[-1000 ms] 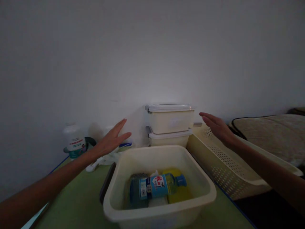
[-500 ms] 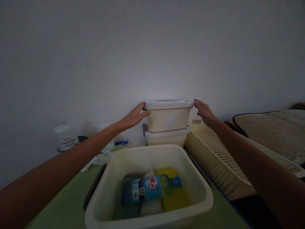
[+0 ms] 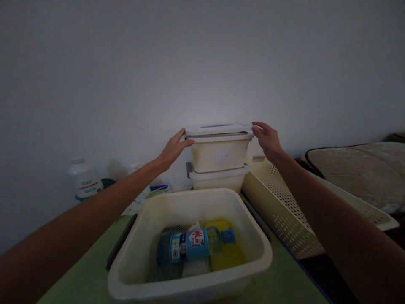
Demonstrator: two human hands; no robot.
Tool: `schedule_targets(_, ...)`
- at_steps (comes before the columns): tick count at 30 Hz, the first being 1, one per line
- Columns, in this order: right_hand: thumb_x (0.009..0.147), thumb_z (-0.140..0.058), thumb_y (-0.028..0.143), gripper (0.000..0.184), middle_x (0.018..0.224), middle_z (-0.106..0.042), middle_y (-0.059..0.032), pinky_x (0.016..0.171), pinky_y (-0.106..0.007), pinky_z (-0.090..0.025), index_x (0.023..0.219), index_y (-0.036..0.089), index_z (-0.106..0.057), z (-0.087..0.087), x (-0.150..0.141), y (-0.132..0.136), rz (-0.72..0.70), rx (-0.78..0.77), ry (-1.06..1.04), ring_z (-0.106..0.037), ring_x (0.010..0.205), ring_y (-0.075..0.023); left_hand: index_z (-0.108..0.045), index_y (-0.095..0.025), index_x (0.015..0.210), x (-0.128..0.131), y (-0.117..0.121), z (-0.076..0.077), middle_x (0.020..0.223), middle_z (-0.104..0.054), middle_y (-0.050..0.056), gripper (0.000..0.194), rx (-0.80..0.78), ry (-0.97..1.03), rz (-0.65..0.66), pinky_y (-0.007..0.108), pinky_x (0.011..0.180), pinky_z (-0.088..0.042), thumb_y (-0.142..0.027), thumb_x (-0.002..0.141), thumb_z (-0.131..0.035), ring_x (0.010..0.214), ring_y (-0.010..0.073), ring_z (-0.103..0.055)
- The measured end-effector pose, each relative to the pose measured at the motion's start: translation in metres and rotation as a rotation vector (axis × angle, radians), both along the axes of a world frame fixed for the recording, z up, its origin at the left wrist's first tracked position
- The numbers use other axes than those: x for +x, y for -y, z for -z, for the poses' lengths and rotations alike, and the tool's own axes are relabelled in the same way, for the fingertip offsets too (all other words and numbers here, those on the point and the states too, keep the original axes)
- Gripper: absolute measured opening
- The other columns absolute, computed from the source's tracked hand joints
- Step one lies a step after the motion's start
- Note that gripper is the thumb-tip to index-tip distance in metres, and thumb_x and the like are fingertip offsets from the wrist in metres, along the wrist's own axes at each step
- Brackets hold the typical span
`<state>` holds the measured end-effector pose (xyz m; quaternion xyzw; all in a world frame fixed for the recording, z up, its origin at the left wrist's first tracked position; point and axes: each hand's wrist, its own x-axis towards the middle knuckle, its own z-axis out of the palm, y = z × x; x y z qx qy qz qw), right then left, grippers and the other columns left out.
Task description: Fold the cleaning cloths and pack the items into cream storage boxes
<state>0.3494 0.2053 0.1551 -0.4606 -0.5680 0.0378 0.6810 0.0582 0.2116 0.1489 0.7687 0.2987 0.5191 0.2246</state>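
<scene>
Two cream storage boxes are stacked against the wall. The upper box (image 3: 218, 154) carries a white lid (image 3: 218, 128) that sits slightly raised above its rim. My left hand (image 3: 172, 148) grips the lid's left end and my right hand (image 3: 267, 138) grips its right end, fingers curled over the edges. The lower box (image 3: 217, 179) stays closed under it. In front stands a cream basin (image 3: 253, 236) holding a blue-labelled bottle (image 3: 193, 245) lying on its side, a yellow sponge (image 3: 226, 255) and a dark scrubber.
A perforated cream basket (image 3: 284, 202) leans at the right of the basin. A white bottle (image 3: 84, 181) and a white cloth lie at the left by the wall. The table top is green (image 3: 85, 283). A bed shows at far right (image 3: 357, 169).
Both hands reached forward from open in the air to the two ends of the upper box's lid, and the lid has come up a little off the box.
</scene>
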Motion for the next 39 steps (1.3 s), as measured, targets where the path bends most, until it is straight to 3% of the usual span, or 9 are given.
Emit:
schedule_targets(5,0.074,-0.061,0.032,0.031,0.088,-0.068,-0.0054,0.057,-0.027,-0.049,0.101,0.019,-0.064,-0.009,-0.012,0.021,-0.031,0.091,-0.006,-0.062,0.078,-0.0168,-0.033,-0.007,0.136,-0.01,0.011,-0.001,0.145,-0.032,0.011,0.079,0.013,0.104,-0.021,0.035,0.111,-0.018,-0.031,0.066,-0.058,0.135,0.023,-0.024)
schedule_targets(10,0.067,-0.069,0.03,0.028,0.088,-0.07,-0.0036,0.073,-0.035,-0.052,0.095,0.024,-0.068,-0.002,-0.027,0.056,-0.047,0.195,-0.04,-0.064,0.082,-0.0186,-0.028,-0.012,0.14,-0.036,0.042,0.012,0.148,-0.026,0.008,0.082,0.039,0.102,-0.027,0.038,0.112,-0.015,-0.033,0.068,-0.062,0.137,0.0244,-0.02)
schedule_targets(17,0.059,-0.075,0.029,0.029,0.088,-0.072,0.0003,0.081,-0.038,-0.054,0.088,0.027,-0.071,0.032,-0.062,0.125,-0.044,0.155,-0.169,-0.067,0.081,-0.0181,-0.027,-0.024,0.14,-0.071,0.106,0.05,0.148,-0.026,-0.001,0.073,0.003,0.101,0.026,0.035,0.114,-0.009,-0.035,0.076,-0.062,0.138,0.0213,-0.017)
schedule_targets(25,0.064,-0.073,0.029,0.03,0.102,-0.07,0.0008,0.087,-0.042,-0.053,0.093,0.03,-0.07,0.075,-0.09,0.188,0.025,0.006,-0.172,-0.066,0.094,-0.023,-0.023,-0.036,0.14,-0.093,0.175,0.083,0.15,-0.02,-0.006,0.068,-0.104,-0.007,-0.092,0.043,0.113,-0.013,-0.033,0.081,-0.055,0.138,0.0234,-0.014)
schedule_targets(31,0.064,-0.073,0.032,0.032,0.106,-0.068,0.0048,0.095,-0.045,-0.047,0.095,0.039,-0.068,0.1,-0.095,0.211,0.116,-0.075,-0.105,-0.063,0.1,-0.0241,-0.022,-0.036,0.14,-0.103,0.2,0.106,0.15,-0.019,-0.006,0.067,-0.13,-0.074,-0.18,0.047,0.112,-0.012,-0.035,0.081,-0.054,0.138,0.0261,-0.014)
schedule_targets(39,0.063,-0.072,0.031,0.03,0.106,-0.068,0.0036,0.095,-0.049,-0.046,0.092,0.039,-0.069,0.123,-0.099,0.224,0.095,-0.152,-0.073,-0.062,0.101,-0.0274,-0.023,-0.037,0.14,-0.114,0.218,0.122,0.15,-0.02,-0.006,0.065,-0.188,-0.085,-0.199,0.047,0.112,-0.013,-0.035,0.081,-0.052,0.137,0.0272,-0.016)
